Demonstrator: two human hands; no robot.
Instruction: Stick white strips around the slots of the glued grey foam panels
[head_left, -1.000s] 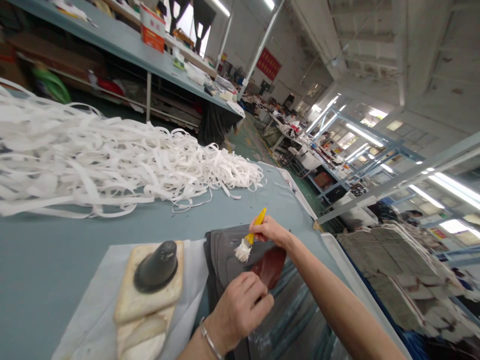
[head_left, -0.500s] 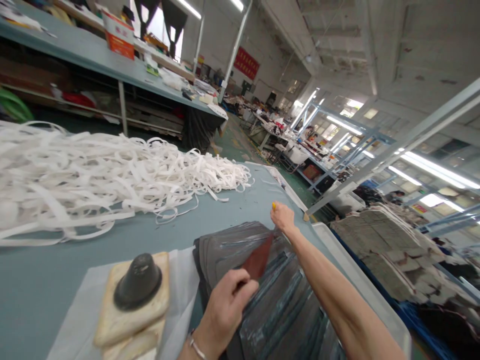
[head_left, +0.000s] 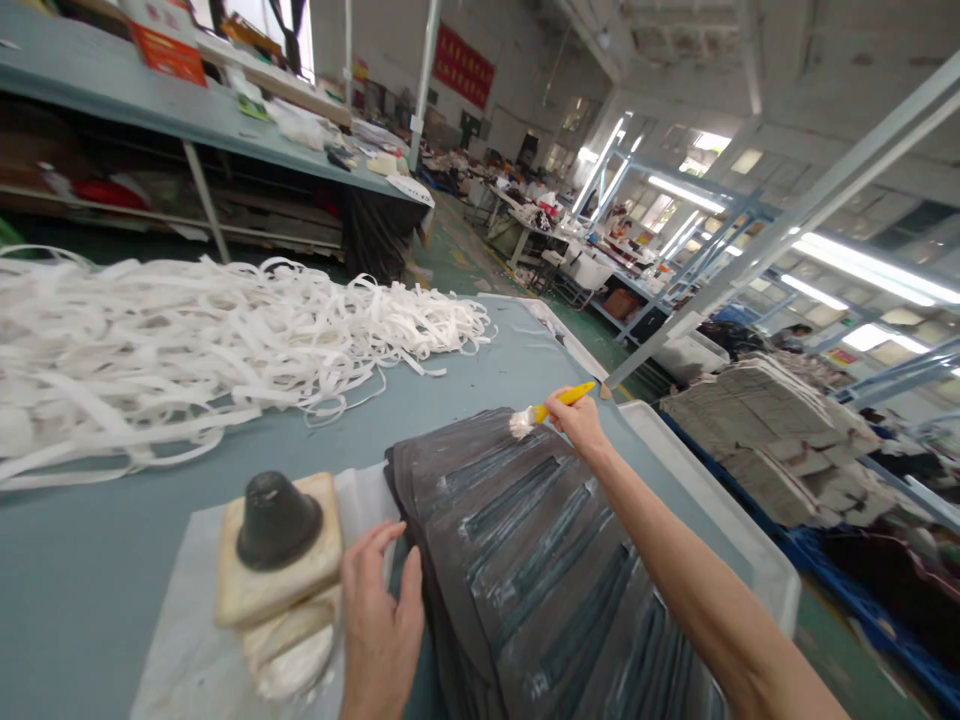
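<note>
My right hand [head_left: 576, 424] is closed round the yellow handle of a paintbrush [head_left: 566, 397]. The brush's white-coated bristles meet the far edge of a fanned stack of dark grey sheets [head_left: 517, 540]. Wet-looking streaks run across those sheets. Beside the stack's left edge my left hand [head_left: 381, 610] is open, fingers apart, with nothing in it. Left of that hand, a black cone-shaped weight [head_left: 279, 520] sits on a cream-coloured block [head_left: 330, 535]. A white smeared lump [head_left: 296, 660] shows below the block, and white paper [head_left: 180, 610] lies underneath.
A heap of white strips [head_left: 225, 340] spreads over the left of the blue-grey table [head_left: 60, 560]. Along the right side runs a pale tray [head_left: 776, 560]. Stacked grey pieces [head_left: 765, 430] stand farther right, and another workbench [head_left: 90, 70] is at the back left.
My left hand has let go of a reddish-brown piece, which no longer shows, and moved left off the stack. The paintbrush in my right hand has swung into view over the sheets.
</note>
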